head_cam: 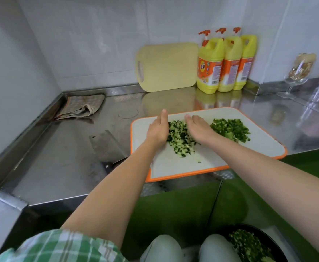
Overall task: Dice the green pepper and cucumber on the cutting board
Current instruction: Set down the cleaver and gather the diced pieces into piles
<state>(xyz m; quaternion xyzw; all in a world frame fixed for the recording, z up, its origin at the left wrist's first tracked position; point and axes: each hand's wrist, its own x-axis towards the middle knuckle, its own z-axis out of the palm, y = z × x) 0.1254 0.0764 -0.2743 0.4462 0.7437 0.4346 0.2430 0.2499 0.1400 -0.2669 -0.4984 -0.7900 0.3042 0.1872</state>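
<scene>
A white cutting board with an orange rim (264, 148) lies on the steel counter. A heap of diced cucumber (181, 140) sits in its middle. My left hand (157, 129) and my right hand (198, 127) stand on edge with straight fingers, one against each side of that heap. A separate heap of diced green pepper (230, 129) lies to the right of my right hand. A cleaver (105, 146) lies flat on the counter left of the board, held by nobody.
A yellow cutting board (168, 67) leans on the back wall beside three yellow detergent bottles (224, 63). A folded cloth (83, 106) lies at the back left. A glass (294, 80) stands at the right. A dark bowl of chopped greens (249, 244) sits low down, below the counter edge.
</scene>
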